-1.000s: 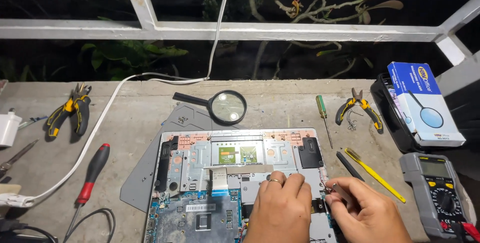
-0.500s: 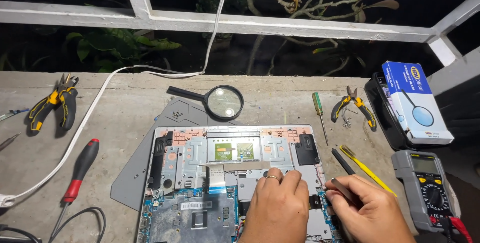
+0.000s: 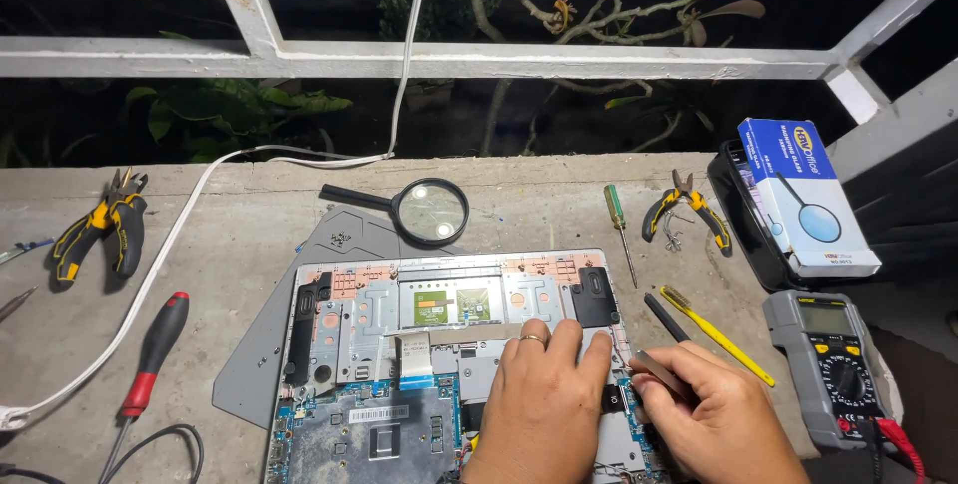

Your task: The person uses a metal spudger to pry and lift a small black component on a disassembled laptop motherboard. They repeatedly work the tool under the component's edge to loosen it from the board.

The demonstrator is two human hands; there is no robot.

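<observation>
Left hand (image 3: 544, 399) flat, fingers together, pressing on opened laptop (image 3: 449, 364), directly beneath both hands. Just right of it, right hand (image 3: 714, 419) pinching thin metal pry tool (image 3: 659, 372); long axis slanting up-left toward laptop's right edge. Right hand nearer that edge.

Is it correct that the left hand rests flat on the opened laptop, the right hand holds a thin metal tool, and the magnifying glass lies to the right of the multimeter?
Not quite. In the head view, the magnifying glass lies far to the left of the multimeter, beyond the opened laptop. The rest holds: the left hand rests flat on the laptop, and the right hand holds a thin metal tool.
</observation>
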